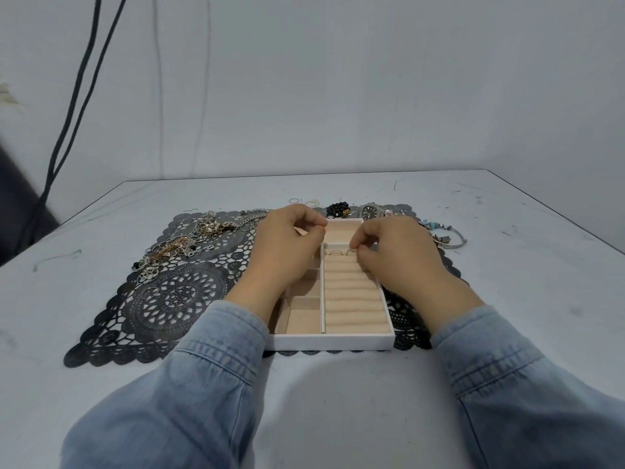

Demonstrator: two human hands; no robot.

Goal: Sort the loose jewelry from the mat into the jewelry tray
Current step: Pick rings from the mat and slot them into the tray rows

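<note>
A white jewelry tray (333,342) with peach lining lies on a black lace mat (169,299). Two rings stand in the far ring-roll slot: one ring (335,252) stands free, and my right hand (395,252) pinches the other ring (350,251) with thumb and forefinger. My left hand (287,245) hovers over the tray's left compartments with fingers curled; whether it holds anything is hidden. A tangle of chains and rings (179,248) lies on the mat's left part.
Behind the tray lie a black bead bracelet (338,208) and a steel watch (372,211). A turquoise-bead bangle (444,235) sits at the mat's right corner. Small rings (295,200) lie on the grey table beyond the mat. Dark cables (77,96) hang at left.
</note>
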